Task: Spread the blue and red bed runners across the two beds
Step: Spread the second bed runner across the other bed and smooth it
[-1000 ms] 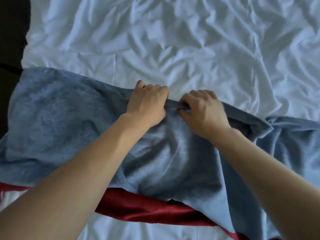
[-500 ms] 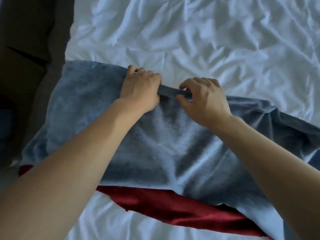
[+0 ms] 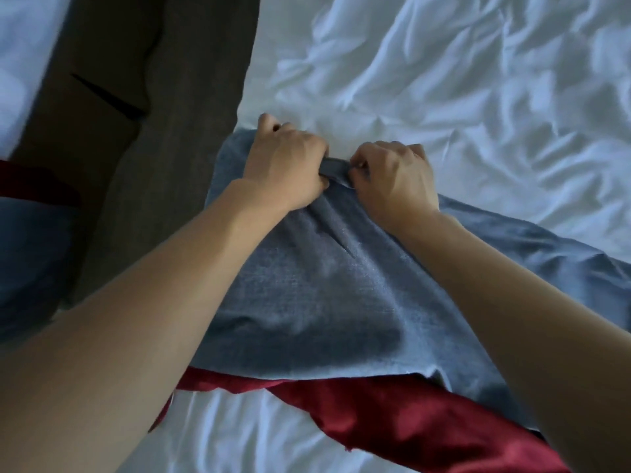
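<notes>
A blue bed runner (image 3: 317, 302) lies across the near bed (image 3: 461, 97), which has a crumpled white sheet. My left hand (image 3: 285, 165) and my right hand (image 3: 396, 179) sit close together and both grip the runner's far edge, with a short strip of cloth stretched between them. A red bed runner (image 3: 392, 414) shows from under the blue one's near edge. On the second bed (image 3: 20, 46) at far left, a blue cloth (image 3: 30, 261) and a red strip (image 3: 30, 180) lie across it.
A dark floor gap (image 3: 164, 131) runs between the two beds, with a dark slanted line on it. The near bed's left edge lies just left of my left hand.
The view has swung left, so the floor gap and the second bed have come into sight. My hands have drawn closer together along the blue runner's far edge, near the bed's left side.
</notes>
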